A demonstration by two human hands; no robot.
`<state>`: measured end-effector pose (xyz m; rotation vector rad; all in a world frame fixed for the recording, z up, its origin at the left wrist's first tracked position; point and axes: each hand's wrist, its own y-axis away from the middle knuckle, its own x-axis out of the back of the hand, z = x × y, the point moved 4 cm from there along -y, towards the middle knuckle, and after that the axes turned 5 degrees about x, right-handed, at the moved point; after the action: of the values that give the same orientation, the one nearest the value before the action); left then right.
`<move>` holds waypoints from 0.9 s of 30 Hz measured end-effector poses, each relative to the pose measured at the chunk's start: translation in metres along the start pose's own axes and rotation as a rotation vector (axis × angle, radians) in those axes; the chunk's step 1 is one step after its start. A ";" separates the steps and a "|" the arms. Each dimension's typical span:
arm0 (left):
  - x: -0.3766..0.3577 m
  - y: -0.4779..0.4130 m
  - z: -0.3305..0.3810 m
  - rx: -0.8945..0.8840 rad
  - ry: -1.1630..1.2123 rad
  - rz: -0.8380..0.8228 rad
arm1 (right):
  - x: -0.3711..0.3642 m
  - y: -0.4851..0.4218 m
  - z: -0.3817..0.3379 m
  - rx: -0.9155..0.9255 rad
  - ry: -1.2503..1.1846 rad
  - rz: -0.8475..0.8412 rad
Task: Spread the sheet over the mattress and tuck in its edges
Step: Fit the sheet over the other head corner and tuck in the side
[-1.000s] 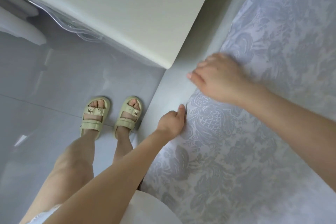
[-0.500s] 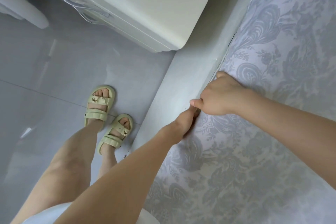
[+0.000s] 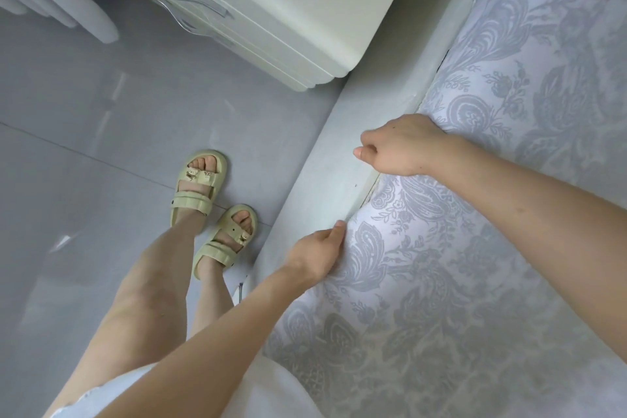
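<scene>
At frame centre, the right hand (image 3: 403, 146) is clenched at the sheet (image 3: 475, 248) edge. Below it, the left hand (image 3: 315, 256) pinches the sheet beside the bed frame (image 3: 325, 159).

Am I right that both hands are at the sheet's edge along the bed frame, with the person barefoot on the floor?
Not barefoot: the head view shows pale green sandals. The left hand and right hand are at the sheet edge along the bed frame.
</scene>
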<state>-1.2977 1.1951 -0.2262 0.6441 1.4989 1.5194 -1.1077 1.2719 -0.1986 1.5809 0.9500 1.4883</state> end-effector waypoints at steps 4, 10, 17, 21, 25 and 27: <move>-0.019 -0.011 0.002 0.074 -0.005 -0.125 | 0.002 0.016 -0.010 0.022 0.082 0.277; -0.025 0.000 0.010 -0.054 0.156 -0.248 | -0.040 0.043 -0.061 0.177 0.172 0.056; 0.004 0.011 -0.058 -0.170 0.434 0.168 | -0.044 0.023 -0.074 0.020 0.196 -0.167; -0.003 0.012 -0.093 -0.041 0.176 0.031 | -0.047 0.026 -0.082 -0.008 0.197 -0.125; -0.003 0.006 -0.087 -0.040 0.001 -0.012 | -0.057 0.050 -0.101 0.058 0.016 0.285; -0.006 0.000 -0.084 -0.050 0.008 -0.054 | -0.070 0.067 -0.115 0.083 -0.027 0.341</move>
<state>-1.3665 1.1470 -0.2367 0.5644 1.4678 1.5152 -1.2245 1.1831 -0.1643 1.8905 0.7605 1.6676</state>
